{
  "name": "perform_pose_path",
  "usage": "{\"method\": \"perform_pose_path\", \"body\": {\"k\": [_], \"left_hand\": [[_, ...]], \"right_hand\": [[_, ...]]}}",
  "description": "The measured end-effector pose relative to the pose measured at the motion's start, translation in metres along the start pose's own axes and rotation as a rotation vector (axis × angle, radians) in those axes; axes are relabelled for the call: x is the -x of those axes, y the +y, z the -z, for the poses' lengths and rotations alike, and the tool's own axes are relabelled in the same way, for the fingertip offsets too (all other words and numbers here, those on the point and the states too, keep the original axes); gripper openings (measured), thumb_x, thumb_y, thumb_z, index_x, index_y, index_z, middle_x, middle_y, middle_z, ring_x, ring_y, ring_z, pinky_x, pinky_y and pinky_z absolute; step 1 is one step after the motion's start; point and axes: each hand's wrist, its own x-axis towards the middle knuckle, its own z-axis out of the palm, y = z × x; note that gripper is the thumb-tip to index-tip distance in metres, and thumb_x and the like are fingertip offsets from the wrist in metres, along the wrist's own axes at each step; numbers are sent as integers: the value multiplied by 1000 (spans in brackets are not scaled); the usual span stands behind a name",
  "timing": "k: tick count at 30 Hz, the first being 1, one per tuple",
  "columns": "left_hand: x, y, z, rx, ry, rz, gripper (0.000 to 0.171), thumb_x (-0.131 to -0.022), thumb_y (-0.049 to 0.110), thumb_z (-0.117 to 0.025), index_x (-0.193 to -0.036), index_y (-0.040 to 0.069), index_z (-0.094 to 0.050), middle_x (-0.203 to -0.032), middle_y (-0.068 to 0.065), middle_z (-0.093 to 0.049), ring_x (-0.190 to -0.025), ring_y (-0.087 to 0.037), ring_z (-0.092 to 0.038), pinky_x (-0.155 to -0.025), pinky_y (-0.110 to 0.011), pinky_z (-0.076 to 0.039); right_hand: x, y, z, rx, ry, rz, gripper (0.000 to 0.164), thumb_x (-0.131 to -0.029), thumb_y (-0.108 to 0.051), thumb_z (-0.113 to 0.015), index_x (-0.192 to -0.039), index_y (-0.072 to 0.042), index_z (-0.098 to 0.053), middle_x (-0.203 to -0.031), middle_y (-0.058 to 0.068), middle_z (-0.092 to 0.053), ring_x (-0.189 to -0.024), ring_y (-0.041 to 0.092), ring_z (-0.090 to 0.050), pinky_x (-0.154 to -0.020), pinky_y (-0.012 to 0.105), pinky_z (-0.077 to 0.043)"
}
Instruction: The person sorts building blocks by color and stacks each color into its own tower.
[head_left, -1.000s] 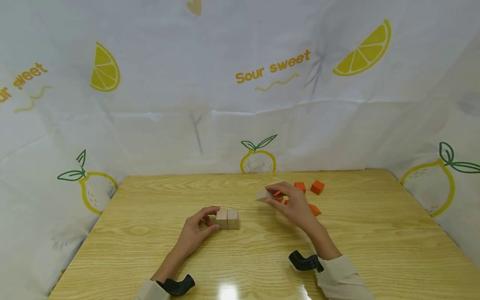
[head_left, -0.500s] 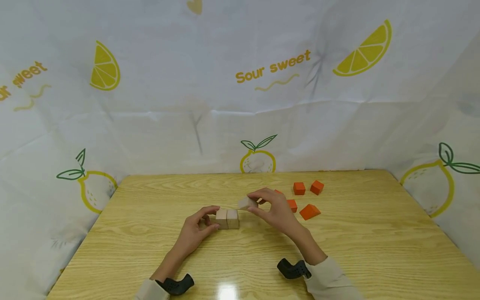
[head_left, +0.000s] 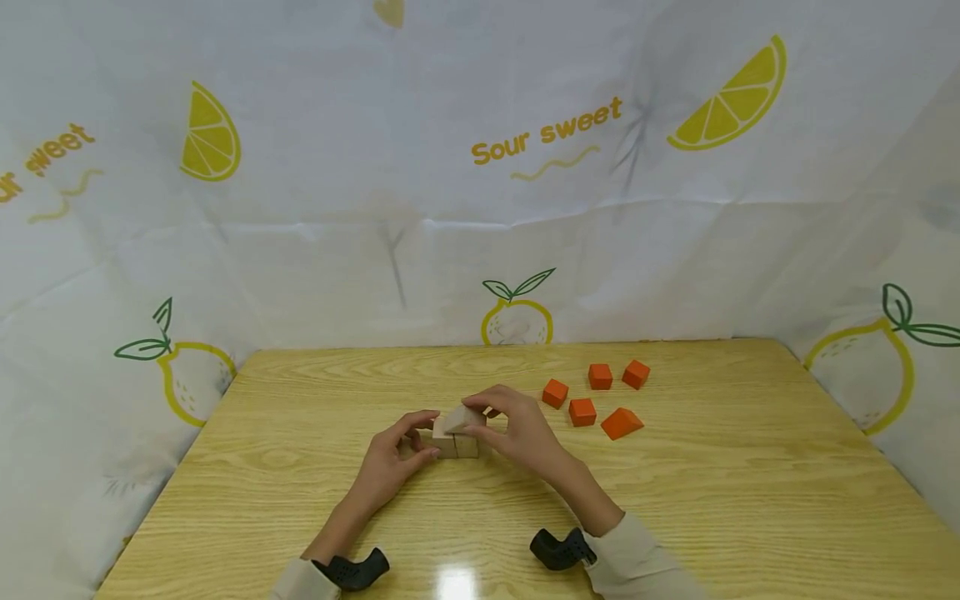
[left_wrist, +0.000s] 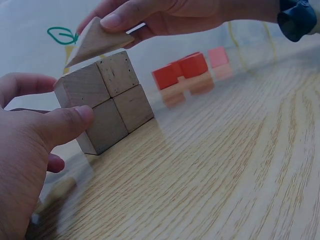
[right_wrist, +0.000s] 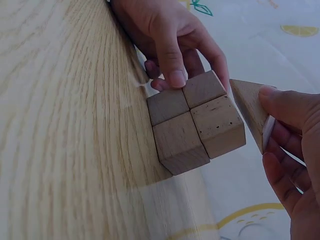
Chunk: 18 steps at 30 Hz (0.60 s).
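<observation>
Plain wooden cubes [left_wrist: 117, 75] are stacked two wide and two high on the table. My left hand [head_left: 390, 458] grips the stack's left side, its thumb on the front face and a finger behind the upper left wooden cube [right_wrist: 204, 89]. Between thumb and fingers, my right hand [head_left: 517, 429] pinches a triangular wooden block [left_wrist: 95, 44]. It is held just above the stack, point upward, with a slim gap below it in the left wrist view. Its far side is hidden by the fingers.
Right of the stack lie several red cubes [head_left: 582, 412] and a red triangular block [head_left: 622, 423]. The wood-grain table [head_left: 315, 392] meets a white lemon-print cloth [head_left: 360, 275] at its back edge and sides.
My right hand has carried the triangular wooden block leftward from near the red blocks to over the stack, uncovering the red pieces. My left hand and the cubes have stayed put.
</observation>
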Motion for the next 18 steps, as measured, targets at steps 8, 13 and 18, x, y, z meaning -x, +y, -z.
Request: {"method": "perform_pose_path", "body": {"k": [8,13,18], "left_hand": [[0,-1,0,-9,-4,8,50,-83,12,-75,-130,21,-58,-107,6,-62,-77,-10,-56,-64,-28,-47],[0,-1,1,-3,-4,9,50,-83,12,-75,-130,22,-58,-108,6,-62,-77,-11,-55,-64,-28,-46],[0,-1,1,-6,-5,9,49,-84,13,-74,-129,22,-58,-108,6,-62,-77,-11,-55,-65,-28,-46]], "right_hand": [[-3,-3,-7,16,-13,-9,33,-83,-17,-75,-113,-4,-69,-103,1,-64,-88,12,-59,-75,35,-53],[-5,-4,-10,19,-26,-17,33,-84,-17,-75,-114,-5,-68,-105,0,-64,-90,12,-59,-77,36,-52],[-5,-5,-11,10,-27,-14,33,-84,-17,-75,-113,-3,-68,-105,2,-64,-90,13,-60,-77,36,-52]]}}
